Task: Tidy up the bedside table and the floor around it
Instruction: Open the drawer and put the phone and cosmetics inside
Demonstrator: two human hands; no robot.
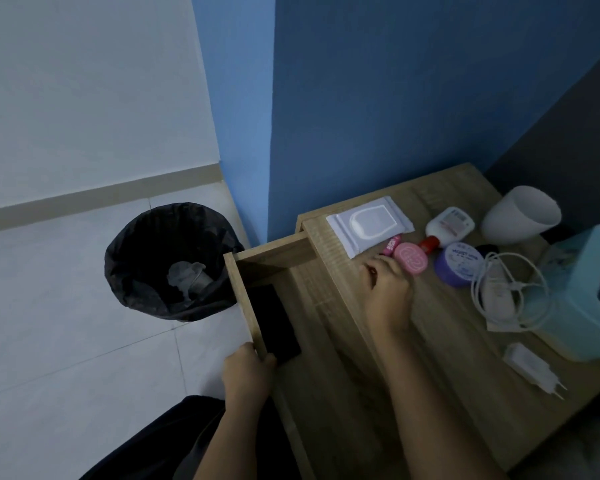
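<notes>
The wooden bedside table (440, 341) has its top drawer (246, 292) pulled out to the left. A flat black object (274, 323) lies inside the drawer. My left hand (246, 372) grips the drawer's front edge. My right hand (388, 289) rests on the tabletop with its fingers curled. Its fingertips are beside a pink round tin (411, 261) and a pink tube (392, 244). The hand is blurred, so I cannot tell whether it holds anything. Behind them lie a white wipes pack (369, 223), a white bottle with a red cap (447, 226) and a purple jar (459, 268).
A bin lined with a black bag (170, 261) stands on the tiled floor left of the drawer, with crumpled rubbish inside. On the table's right side are a white cup-shaped object (522, 220), a teal tissue box (582, 296), a coiled white cable (510, 292) and a white charger plug (534, 367).
</notes>
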